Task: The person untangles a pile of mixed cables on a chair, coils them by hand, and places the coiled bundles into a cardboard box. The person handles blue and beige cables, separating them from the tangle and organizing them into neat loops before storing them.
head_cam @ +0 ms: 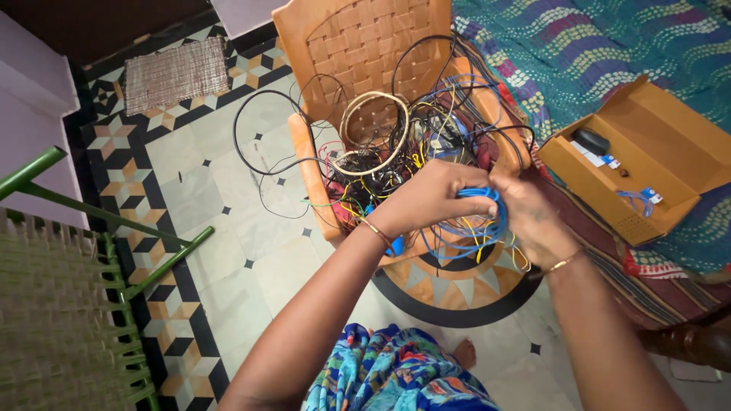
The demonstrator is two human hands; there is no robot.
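At the left edge stands a green woven chair (53,304). At centre the left hand (426,199) and right hand (529,217) both clamp their fingers on a blue wire coil (480,221) (above the orange chair (358,46) heaped with tangled wires (396,152)). At right lies an open cardboard box (647,152).
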